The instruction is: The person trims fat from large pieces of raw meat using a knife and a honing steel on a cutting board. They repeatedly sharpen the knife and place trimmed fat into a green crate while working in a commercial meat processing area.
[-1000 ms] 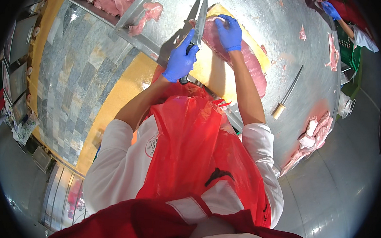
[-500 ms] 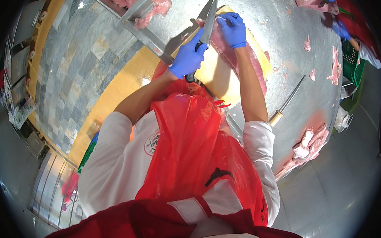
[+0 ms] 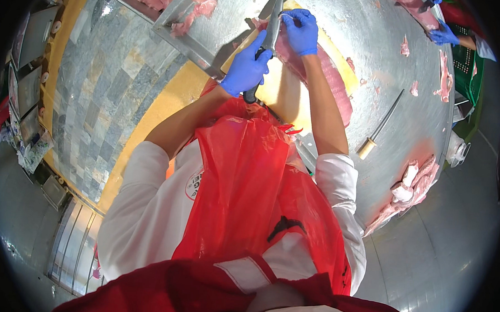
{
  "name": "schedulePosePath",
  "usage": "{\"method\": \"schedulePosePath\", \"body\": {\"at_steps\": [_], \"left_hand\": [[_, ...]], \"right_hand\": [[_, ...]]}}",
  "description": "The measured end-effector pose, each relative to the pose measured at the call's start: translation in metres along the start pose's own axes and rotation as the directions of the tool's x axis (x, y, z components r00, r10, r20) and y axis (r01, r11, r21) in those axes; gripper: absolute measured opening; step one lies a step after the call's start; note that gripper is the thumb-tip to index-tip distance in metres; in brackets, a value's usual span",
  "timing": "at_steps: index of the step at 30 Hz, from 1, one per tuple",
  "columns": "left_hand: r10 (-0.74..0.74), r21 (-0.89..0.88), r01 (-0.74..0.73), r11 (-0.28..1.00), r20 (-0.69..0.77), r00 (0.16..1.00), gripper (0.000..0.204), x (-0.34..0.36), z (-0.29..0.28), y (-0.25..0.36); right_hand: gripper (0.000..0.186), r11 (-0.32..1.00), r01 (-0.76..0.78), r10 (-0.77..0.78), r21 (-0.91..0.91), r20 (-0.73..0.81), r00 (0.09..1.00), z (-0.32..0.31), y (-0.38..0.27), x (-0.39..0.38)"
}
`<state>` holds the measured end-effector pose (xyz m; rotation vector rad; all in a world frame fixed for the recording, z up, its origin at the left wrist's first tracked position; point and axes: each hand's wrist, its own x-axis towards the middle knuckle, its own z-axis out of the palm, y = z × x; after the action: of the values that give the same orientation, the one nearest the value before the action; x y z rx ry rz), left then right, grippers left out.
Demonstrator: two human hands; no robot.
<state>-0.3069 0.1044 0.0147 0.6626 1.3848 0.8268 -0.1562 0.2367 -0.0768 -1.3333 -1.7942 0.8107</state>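
Note:
My left hand [image 3: 244, 69] is closed around the black handle of a knife [image 3: 274, 29], its broad blade pointing away from me. Under both hands lies a long pink slab of meat [image 3: 334, 84] on a pale yellow cutting board [image 3: 271, 81]. My right hand [image 3: 303, 33], gloved in blue like the left, pinches a thin whitish edge at the far end of the meat, close beside the blade. Whether the blade touches the meat there, I cannot tell.
A slim pointed tool with a pale handle [image 3: 366, 148] lies right of the board on the metal table [image 3: 344, 32]. Meat trimmings [image 3: 404, 190] sit near the table's right edge. A metal tray [image 3: 201, 56] stands left. Another person's gloved hand [image 3: 445, 34] is at upper right.
My hands and the knife keep nearly the same pose, slightly higher in the picture. At the upper right, the other person's hand has come against a piece of meat.

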Motion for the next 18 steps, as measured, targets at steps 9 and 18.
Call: {"method": "schedulePosePath", "body": {"at_steps": [9,18], "left_hand": [[-0.006,0.11,0.0,0.994,0.048,0.999,0.065,0.005,0.002,0.016],[0.009,0.192,-0.017,0.981,0.043,0.999,0.066,0.012,0.015,0.02]], "right_hand": [[0.012,0.989,-0.071,0.069,0.133,0.022,0.997,0.001,0.018,0.004],[0.013,0.985,-0.01,0.009,0.171,0.004,1.0,-0.001,0.017,0.003]]}}
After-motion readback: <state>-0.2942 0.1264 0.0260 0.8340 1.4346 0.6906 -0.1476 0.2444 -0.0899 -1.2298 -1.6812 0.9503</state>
